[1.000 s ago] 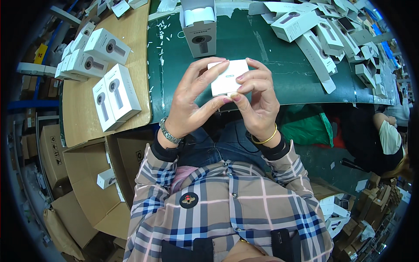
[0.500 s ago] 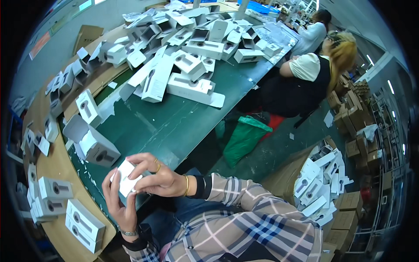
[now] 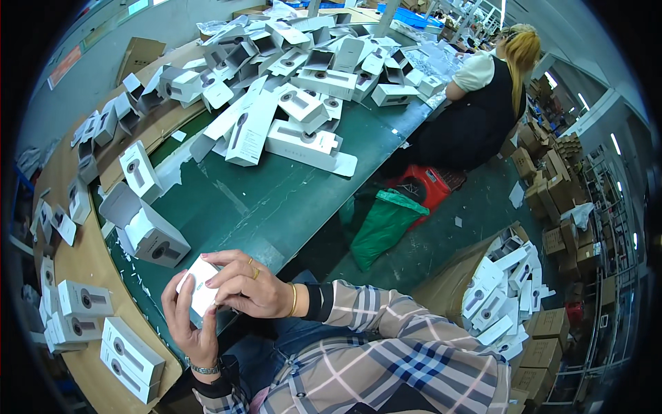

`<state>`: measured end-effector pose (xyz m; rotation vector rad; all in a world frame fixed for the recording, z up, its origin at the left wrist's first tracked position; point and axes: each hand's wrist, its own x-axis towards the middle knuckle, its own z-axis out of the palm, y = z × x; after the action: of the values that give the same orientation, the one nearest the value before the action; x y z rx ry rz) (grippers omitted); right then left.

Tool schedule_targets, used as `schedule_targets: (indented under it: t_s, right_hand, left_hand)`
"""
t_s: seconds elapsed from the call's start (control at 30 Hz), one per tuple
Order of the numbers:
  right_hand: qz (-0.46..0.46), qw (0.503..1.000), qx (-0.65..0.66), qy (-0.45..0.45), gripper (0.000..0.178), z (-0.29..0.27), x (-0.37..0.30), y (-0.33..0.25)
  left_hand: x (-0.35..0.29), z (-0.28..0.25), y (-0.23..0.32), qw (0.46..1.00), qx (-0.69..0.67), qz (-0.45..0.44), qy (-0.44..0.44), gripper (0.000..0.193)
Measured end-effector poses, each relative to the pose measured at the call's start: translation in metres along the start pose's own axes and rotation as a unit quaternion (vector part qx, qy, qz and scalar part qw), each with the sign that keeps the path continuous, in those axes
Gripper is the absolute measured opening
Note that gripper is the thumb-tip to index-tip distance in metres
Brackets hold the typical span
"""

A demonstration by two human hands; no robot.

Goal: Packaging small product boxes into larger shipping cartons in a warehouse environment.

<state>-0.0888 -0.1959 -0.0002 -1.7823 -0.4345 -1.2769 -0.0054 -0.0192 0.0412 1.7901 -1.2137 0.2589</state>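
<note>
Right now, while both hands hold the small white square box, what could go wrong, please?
The small white square box is held in the air by the fingers of the left hand and right hand; it might slip and fall.
The open grey-and-white cardboard carton stands close to the hands on the green tabletop, so a careless movement could knock it.
The jumbled pile of white cardboard boxes looks loose and might slide if bumped.
</note>
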Motion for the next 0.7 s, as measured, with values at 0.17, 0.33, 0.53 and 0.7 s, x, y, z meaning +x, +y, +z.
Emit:
schedule_targets:
  t_s: [0.17,0.33,0.53,0.7]
  right_hand:
    - [0.021,0.999,0.022,0.032,0.033,-0.001,-0.001,-0.003]
    - [0.006,0.999,0.043,0.007,0.035,0.011,0.001,-0.007]
    - [0.037,0.998,0.056,-0.003,0.052,0.06,-0.028,-0.045]
    - [0.204,0.974,0.095,-0.034,0.061,0.029,-0.056,-0.05]
  left_hand:
    - [0.003,0.002,0.001,1.0,0.016,0.022,-0.013,0.056]
    - [-0.014,-0.002,0.001,0.99,-0.103,-0.076,0.063,0.07]
    - [-0.069,-0.056,0.025,0.979,0.005,-0.205,-0.001,0.066]
    - [-0.065,-0.059,0.05,0.979,0.047,-0.192,0.042,0.068]
